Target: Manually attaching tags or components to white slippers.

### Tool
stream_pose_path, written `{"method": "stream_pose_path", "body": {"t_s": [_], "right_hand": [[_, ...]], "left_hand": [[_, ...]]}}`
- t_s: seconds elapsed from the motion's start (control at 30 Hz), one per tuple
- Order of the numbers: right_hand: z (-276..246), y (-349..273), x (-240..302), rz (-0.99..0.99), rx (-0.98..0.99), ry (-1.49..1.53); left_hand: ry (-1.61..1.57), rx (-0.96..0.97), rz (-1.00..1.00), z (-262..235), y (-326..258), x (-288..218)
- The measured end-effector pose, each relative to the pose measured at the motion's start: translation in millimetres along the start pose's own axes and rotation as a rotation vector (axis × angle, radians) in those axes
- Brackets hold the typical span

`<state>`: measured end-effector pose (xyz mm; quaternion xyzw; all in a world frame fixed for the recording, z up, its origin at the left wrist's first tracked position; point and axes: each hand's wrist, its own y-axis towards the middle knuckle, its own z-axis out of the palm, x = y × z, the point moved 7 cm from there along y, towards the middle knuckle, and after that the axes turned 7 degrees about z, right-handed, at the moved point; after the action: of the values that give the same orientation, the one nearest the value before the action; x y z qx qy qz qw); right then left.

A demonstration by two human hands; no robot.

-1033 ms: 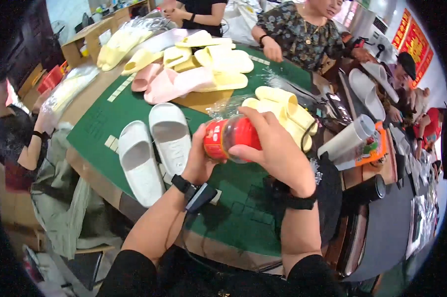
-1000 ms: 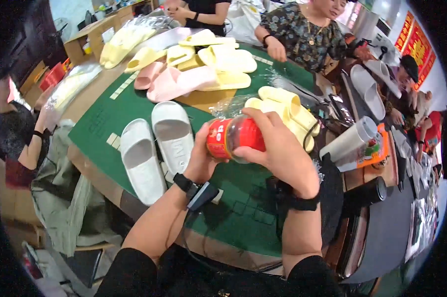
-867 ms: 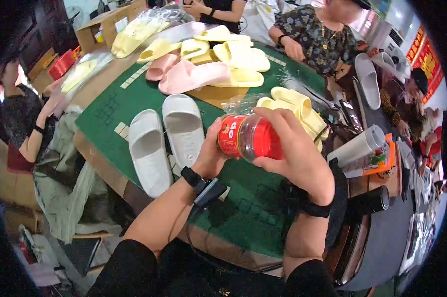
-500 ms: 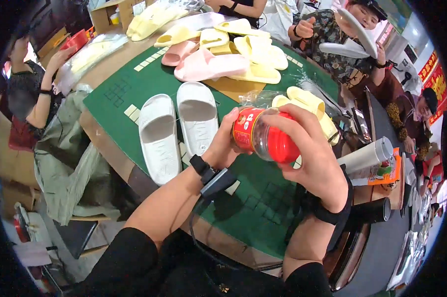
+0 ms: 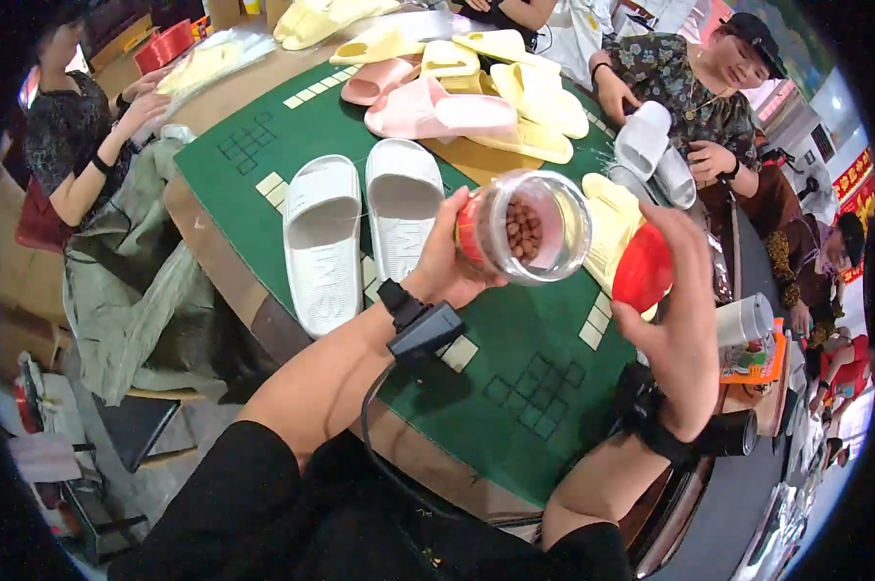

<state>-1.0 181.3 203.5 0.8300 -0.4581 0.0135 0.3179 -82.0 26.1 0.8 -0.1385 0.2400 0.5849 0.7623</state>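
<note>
left hand (image 5: pixel 450 254) grips open jar (image 5: pixel 527 228) | right hand (image 5: pixel 684 315) holds red lid (image 5: pixel 643 268) beside

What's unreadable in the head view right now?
- Jar: label side hidden by the left hand; the small brown pieces inside too small to identify.
- Red lid: largely covered by the right hand.
- Yellow slipper: partly behind jar and lid.
- Table right side: darkened by the fisheye rim.
</note>
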Motion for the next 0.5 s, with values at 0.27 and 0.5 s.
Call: {"method": "stream_pose_path", "body": {"t_s": [0.27, 0.5], "right_hand": [[103.8, -13.3, -104.1, 0.353, 0.415, -0.208], [90.7, -1.9, -98.9, 0.252, 0.213, -0.197]], "left_hand": [[-0.403, 0.35, 0.061, 23.1, -7.2, -12.6], [-0.071, 0.089, 0.13, 29.9, -9.6, -17.2]]}}
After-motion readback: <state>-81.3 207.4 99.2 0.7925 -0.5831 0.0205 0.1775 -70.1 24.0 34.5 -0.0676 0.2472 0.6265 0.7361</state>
